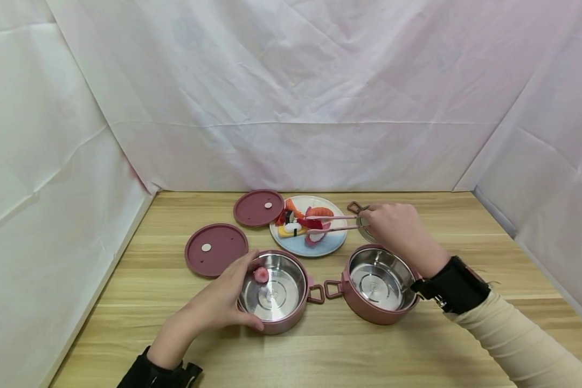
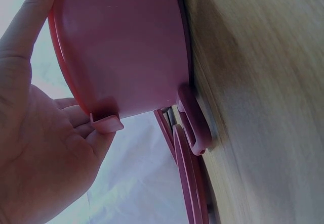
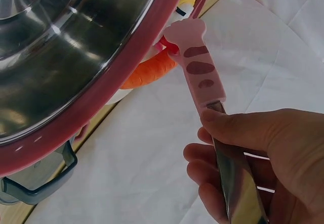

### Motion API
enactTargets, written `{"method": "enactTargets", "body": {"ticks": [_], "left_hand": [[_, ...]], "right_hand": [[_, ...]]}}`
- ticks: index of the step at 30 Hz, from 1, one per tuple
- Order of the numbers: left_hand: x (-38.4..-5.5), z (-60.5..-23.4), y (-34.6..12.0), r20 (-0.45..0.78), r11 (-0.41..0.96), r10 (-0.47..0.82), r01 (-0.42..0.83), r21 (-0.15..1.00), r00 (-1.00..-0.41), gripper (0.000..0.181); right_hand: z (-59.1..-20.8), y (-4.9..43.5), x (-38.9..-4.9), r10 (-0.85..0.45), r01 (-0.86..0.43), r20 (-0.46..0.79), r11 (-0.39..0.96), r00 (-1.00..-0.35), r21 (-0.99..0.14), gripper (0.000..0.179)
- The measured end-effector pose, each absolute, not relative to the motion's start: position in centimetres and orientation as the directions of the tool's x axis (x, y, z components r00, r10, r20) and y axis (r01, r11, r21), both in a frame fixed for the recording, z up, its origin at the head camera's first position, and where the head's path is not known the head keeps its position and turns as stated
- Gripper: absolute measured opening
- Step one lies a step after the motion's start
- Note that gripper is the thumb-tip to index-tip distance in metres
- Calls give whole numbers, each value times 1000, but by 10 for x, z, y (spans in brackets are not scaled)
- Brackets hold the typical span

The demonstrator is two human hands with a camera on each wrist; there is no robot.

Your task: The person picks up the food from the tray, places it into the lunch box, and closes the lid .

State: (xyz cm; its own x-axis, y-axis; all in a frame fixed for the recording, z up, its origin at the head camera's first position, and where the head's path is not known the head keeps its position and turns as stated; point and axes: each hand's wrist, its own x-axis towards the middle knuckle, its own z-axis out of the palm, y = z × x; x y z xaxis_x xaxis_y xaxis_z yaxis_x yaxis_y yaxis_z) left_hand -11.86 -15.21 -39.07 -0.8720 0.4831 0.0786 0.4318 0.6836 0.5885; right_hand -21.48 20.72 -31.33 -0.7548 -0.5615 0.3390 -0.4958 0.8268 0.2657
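Observation:
My right hand (image 1: 395, 226) holds pink-tipped tongs (image 3: 200, 64) by their metal part, with paw-shaped ends. In the head view the tong tips lie over toy sushi pieces (image 1: 314, 237) on a round plate (image 1: 315, 250). My left hand (image 1: 218, 302) grips the left pink pot (image 1: 283, 325), thumb at the near side and fingers around the far left rim. Inside that steel-lined pot sits a small pink piece (image 1: 261, 275). Beside it stands the right pot (image 1: 375, 314), also steel-lined, partly covered by my right forearm.
Two dark red lids (image 1: 223, 242) (image 1: 252, 209) lie left of the plate on the wooden table (image 1: 320, 355). Behind the right pot, a round piece with a handle (image 1: 355, 207) is partly hidden by my right hand. White cloth (image 1: 291, 108) hangs at the back and sides.

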Motion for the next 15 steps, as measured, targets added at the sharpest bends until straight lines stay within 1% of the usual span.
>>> {"method": "enactTargets", "body": {"ticks": [2, 5, 10, 15], "left_hand": [[-119, -391, -152, 81, 684, 484, 434, 587, -872, 133], [-119, -391, -153, 83, 684, 484, 436, 584, -871, 133], [-119, -392, -153, 85, 684, 484, 437, 584, -871, 133], [-119, -392, -153, 95, 679, 487, 445, 583, -868, 133]], "right_hand": [[-313, 206, -215, -559, -493, 329, 828, -761, 267, 7], [-313, 204, -215, -559, -492, 307, 827, -770, 272, 2], [-315, 202, -216, -573, -492, 299, 815, -763, 305, 6], [-319, 201, -218, -587, -494, 312, 804, -747, 331, 14]]}}
